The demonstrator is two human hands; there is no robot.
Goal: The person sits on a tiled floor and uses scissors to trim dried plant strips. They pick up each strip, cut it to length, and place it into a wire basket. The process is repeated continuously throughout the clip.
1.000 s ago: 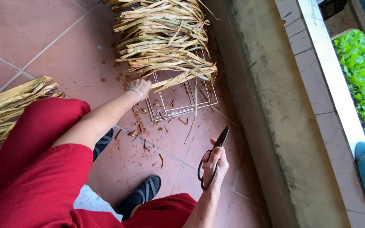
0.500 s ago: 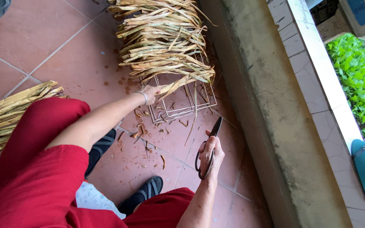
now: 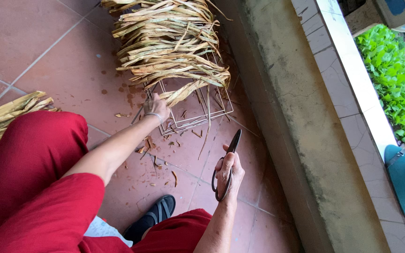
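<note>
- Head view: left hand grips a dried leaf strip at the wire frame, on the tiled floor near the wall.
- Right hand holds closed scissors, fingers wrapped around handles.

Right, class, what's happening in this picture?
A person in red sits on a tiled floor. Their left hand grips a dried straw strip on a half-woven wire frame. Their right hand holds shut black scissors just short of the frame. More strips lie at the left.
</note>
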